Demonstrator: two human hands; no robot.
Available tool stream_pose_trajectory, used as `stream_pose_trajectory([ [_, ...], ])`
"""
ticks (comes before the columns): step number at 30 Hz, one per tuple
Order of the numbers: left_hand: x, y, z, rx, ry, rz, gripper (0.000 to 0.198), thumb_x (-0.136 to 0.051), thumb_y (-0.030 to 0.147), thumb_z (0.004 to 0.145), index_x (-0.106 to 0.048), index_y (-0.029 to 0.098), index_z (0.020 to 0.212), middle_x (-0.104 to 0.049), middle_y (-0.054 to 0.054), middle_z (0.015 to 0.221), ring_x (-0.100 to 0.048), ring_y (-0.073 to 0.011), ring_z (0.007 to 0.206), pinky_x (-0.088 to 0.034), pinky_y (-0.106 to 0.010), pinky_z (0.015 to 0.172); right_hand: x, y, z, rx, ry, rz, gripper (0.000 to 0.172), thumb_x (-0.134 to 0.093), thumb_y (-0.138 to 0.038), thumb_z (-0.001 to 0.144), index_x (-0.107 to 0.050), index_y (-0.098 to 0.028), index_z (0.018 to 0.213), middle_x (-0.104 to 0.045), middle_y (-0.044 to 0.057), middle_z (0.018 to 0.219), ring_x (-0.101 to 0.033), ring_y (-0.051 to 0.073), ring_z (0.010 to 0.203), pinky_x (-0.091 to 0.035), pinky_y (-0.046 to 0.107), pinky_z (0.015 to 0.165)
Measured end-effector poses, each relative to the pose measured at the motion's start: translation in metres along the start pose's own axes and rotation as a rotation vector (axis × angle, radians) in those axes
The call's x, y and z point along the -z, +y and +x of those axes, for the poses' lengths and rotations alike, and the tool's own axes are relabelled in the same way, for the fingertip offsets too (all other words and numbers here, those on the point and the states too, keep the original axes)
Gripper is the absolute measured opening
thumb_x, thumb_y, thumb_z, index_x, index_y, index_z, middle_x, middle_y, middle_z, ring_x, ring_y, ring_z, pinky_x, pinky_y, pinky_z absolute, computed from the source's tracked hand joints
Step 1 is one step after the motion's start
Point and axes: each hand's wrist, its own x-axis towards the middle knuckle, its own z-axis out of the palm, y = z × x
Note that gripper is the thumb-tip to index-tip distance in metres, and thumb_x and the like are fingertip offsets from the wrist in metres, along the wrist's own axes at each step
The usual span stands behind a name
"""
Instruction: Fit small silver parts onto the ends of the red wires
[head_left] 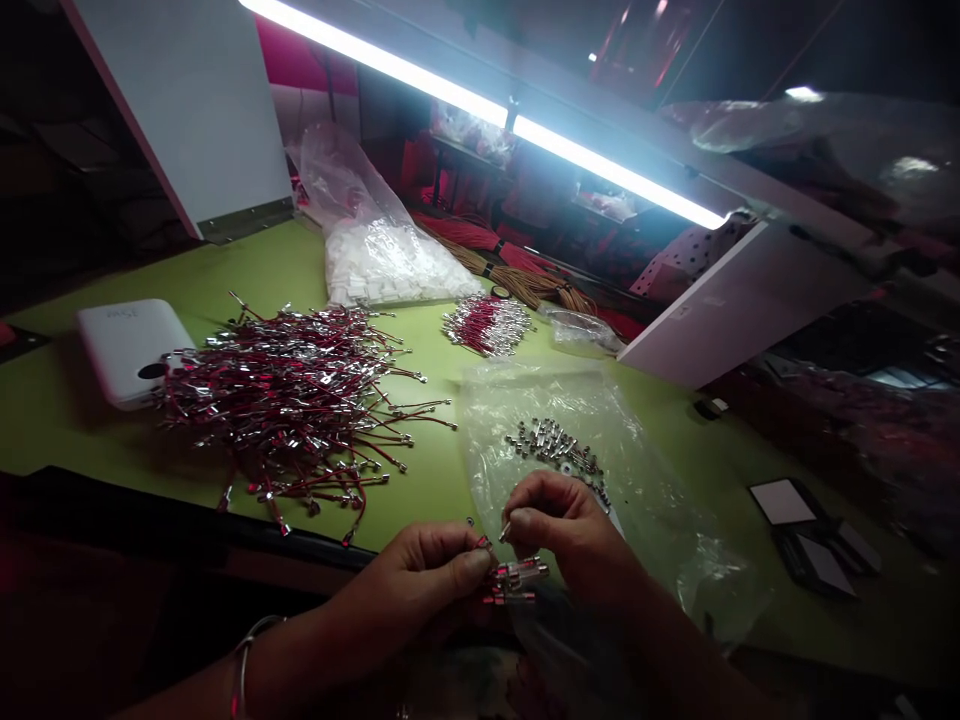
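My left hand (439,562) is closed, thumb against fingers, on several short red wires with metal terminals. From its grip small clear tubes with shiny metal ends (521,572) stick out to the right; they look like glass fuses. Just beside it, my right hand (566,520) pinches one small shiny tube (505,532) between thumb and forefinger, close to the wire ends but apart from them. Beyond the right hand, a loose pile of similar small tubes (555,442) lies on a flat clear plastic bag (645,500). A big heap of red wires with metal terminals (292,390) spreads to the left.
A white rectangular device (127,345) touches the heap's left side. Behind stand a bag of white parts (397,262), a smaller red wire bundle (487,325) and brown cable bundles (517,280). A black case (814,540) lies right. A tube light (615,170) hangs low over the green table (420,480).
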Motion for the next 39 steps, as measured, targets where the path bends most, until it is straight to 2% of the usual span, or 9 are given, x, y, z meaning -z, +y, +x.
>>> stream_pose_trajectory([
  [4, 0.003, -0.003, -0.001, 0.03, -0.008, 0.021, 0.041, -0.07, 0.054, 0.083, -0.063, 0.015, 0.074, -0.046, 0.006, 0.054, -0.029, -0.0058, 0.045, -0.016, -0.023, 0.044, -0.014, 0.001, -0.002, -0.019, -0.006, 0.052, 0.019, -0.084, -0.031, 0.072, -0.071, -0.018, 0.075, -0.067, -0.002, 0.063, -0.057, 0.01, 0.054, -0.044, 0.021, 0.053],
  [10, 0.005, -0.012, -0.001, 0.015, -0.009, -0.02, 0.04, -0.07, 0.051, 0.084, -0.064, 0.014, 0.072, -0.058, 0.0, 0.063, -0.045, -0.0103, 0.058, -0.031, -0.023, 0.055, -0.015, 0.003, -0.013, 0.097, 0.088, -0.231, 0.014, -0.079, -0.026, 0.076, -0.069, -0.017, 0.072, -0.059, -0.004, 0.058, -0.048, 0.009, 0.054, -0.038, 0.021, 0.051],
  [18, 0.0, -0.019, -0.004, 0.078, 0.016, -0.068, 0.042, -0.078, 0.054, 0.074, -0.067, 0.013, 0.068, -0.051, 0.002, 0.06, -0.037, -0.0095, 0.057, -0.028, -0.021, 0.052, -0.02, 0.005, -0.029, 0.286, 0.092, -0.518, 0.01, -0.073, -0.02, 0.078, -0.068, -0.019, 0.07, -0.064, -0.002, 0.062, -0.056, 0.012, 0.058, -0.042, 0.022, 0.053],
  [22, 0.0, -0.026, -0.005, 0.109, -0.028, -0.142, 0.042, -0.079, 0.053, 0.074, -0.066, 0.014, 0.069, -0.05, 0.003, 0.06, -0.037, -0.0081, 0.055, -0.027, -0.02, 0.051, -0.02, 0.01, -0.035, 0.403, 0.094, -0.52, 0.011, -0.071, -0.023, 0.081, -0.067, -0.02, 0.072, -0.064, -0.001, 0.064, -0.056, 0.013, 0.057, -0.043, 0.023, 0.054],
  [26, -0.003, -0.024, -0.006, 0.126, -0.043, -0.11, 0.044, -0.079, 0.055, 0.073, -0.067, 0.013, 0.071, -0.053, 0.003, 0.06, -0.039, -0.0081, 0.055, -0.027, -0.02, 0.051, -0.022, 0.016, -0.039, 0.331, 0.053, -0.49, 0.013, -0.072, -0.026, 0.081, -0.068, -0.019, 0.072, -0.062, -0.001, 0.064, -0.053, 0.012, 0.056, -0.04, 0.022, 0.052],
  [31, -0.002, -0.015, -0.001, 0.054, 0.109, 0.055, 0.045, -0.078, 0.057, 0.073, -0.064, 0.014, 0.067, -0.055, 0.002, 0.059, -0.043, -0.01, 0.057, -0.031, -0.02, 0.052, -0.009, 0.015, -0.034, 0.225, 0.053, -0.51, 0.01, -0.073, -0.029, 0.083, -0.073, -0.02, 0.079, -0.07, 0.0, 0.07, -0.064, 0.015, 0.064, -0.048, 0.023, 0.058],
  [35, 0.002, -0.009, 0.003, 0.025, 0.182, 0.032, 0.044, -0.077, 0.057, 0.074, -0.059, 0.017, 0.07, -0.045, 0.007, 0.054, -0.029, -0.0058, 0.047, -0.019, -0.019, 0.044, 0.03, 0.002, -0.021, 0.366, 0.198, -1.048, 0.013, -0.062, -0.02, 0.091, -0.072, -0.019, 0.099, -0.076, 0.007, 0.094, -0.068, 0.02, 0.085, -0.049, 0.029, 0.078],
  [37, 0.001, -0.006, 0.004, 0.024, 0.181, 0.029, 0.044, -0.077, 0.057, 0.074, -0.059, 0.017, 0.069, -0.041, 0.008, 0.053, -0.025, -0.0049, 0.045, -0.015, -0.019, 0.042, 0.051, -0.003, -0.013, 0.346, 0.211, -1.427, 0.022, -0.053, -0.005, 0.087, -0.071, -0.015, 0.094, -0.074, 0.011, 0.094, -0.066, 0.022, 0.084, -0.045, 0.031, 0.076],
  [39, -0.001, -0.004, 0.004, 0.021, 0.153, 0.004, 0.044, -0.078, 0.056, 0.073, -0.061, 0.016, 0.067, -0.04, 0.008, 0.052, -0.024, -0.0044, 0.045, -0.014, -0.019, 0.041, 0.066, -0.006, -0.006, 0.312, 0.153, -1.553, 0.027, -0.051, 0.005, 0.076, -0.069, -0.014, 0.08, -0.071, 0.012, 0.082, -0.062, 0.022, 0.075, -0.041, 0.031, 0.068],
])
